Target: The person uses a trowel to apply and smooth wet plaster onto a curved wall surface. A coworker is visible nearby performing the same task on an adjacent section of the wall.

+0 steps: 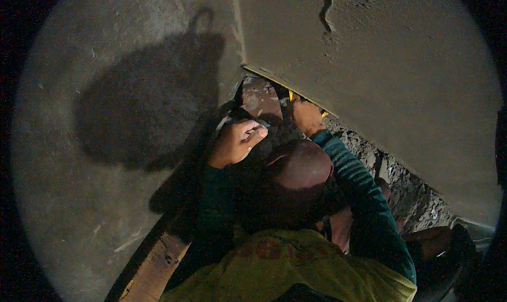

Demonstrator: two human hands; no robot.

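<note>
My left hand [237, 142] is closed, thumb and bent fingers pressed together near a reddish, mortar-smeared brick [260, 97]. A small greyish bit shows at its fingertips, too dark to name. Close under the right wall's lower edge is my right hand [308, 117], its back turned up and its fingers curled out of sight. A thin straight strip with a yellow edge [274, 80] runs along that wall edge from the corner to just past this hand. Small yellow bits show on both sides of the hand; whether they belong to the strip, I cannot tell.
Two grey plastered walls [401, 64] meet in a corner ahead. Broken rubble [406, 188] lines the right wall's foot. My bent knee [301, 164] rises between my arms. A wooden board [158, 265] lies at lower left. A large shadow falls on the left wall.
</note>
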